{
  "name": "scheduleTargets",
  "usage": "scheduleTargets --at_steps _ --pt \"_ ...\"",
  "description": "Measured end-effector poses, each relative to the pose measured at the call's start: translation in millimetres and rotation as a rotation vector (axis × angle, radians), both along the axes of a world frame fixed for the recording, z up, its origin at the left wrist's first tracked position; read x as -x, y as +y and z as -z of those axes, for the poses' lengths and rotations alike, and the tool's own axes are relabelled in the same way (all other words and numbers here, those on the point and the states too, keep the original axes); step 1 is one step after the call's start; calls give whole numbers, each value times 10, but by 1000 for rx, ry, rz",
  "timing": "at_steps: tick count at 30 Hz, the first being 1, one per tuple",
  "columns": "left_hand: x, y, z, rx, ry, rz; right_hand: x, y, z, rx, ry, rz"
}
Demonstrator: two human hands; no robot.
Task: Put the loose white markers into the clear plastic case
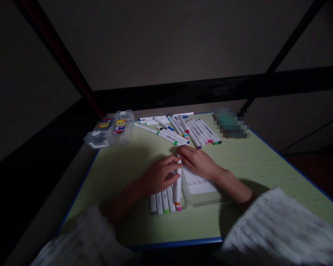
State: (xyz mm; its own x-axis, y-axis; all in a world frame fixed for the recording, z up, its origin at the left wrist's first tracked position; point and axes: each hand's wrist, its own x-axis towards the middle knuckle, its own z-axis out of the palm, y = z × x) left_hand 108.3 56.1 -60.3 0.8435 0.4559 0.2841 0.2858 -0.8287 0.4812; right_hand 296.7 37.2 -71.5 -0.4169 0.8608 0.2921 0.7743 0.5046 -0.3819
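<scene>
A white marker (178,186) with an orange band near its lower end stands lengthwise between my hands. My left hand (162,173) has its fingers and thumb on the marker's left side. At the far end, my right hand (197,160) curls its fingers around the marker's tip, which they hide. Beneath lies an open clear plastic case (190,203). Several white markers (165,201) lie side by side in its left half, with grey, green and pink ends showing. A white notched insert (197,184) sits in the right half, partly under my right wrist.
Several loose markers (169,136) with coloured ends are spread across the back of the pale green table (119,218). A closed-looking clear case (111,129) with yellow labels stands at the back left edge. A blurred-out flat greenish object (230,123) lies at the back right.
</scene>
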Motion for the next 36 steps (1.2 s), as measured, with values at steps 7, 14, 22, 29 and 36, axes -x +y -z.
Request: scheduleTargets --at_steps 7,14,22,29,36 --pt "-9 -7 -13 2 1 -4 4 6 16 -7 -2 -3" --pt "-6 -16 -22 -43 20 1 12 -5 -7 -5 16 -8" --pt "-5 -37 -17 -115 72 -8 14 -1 -4 6 3 -9" --pt "-19 -46 -28 -163 118 -6 15 11 23 -8 -39 -26" --pt "-19 -39 -20 -162 113 -2 17 10 32 -3 -30 -30"
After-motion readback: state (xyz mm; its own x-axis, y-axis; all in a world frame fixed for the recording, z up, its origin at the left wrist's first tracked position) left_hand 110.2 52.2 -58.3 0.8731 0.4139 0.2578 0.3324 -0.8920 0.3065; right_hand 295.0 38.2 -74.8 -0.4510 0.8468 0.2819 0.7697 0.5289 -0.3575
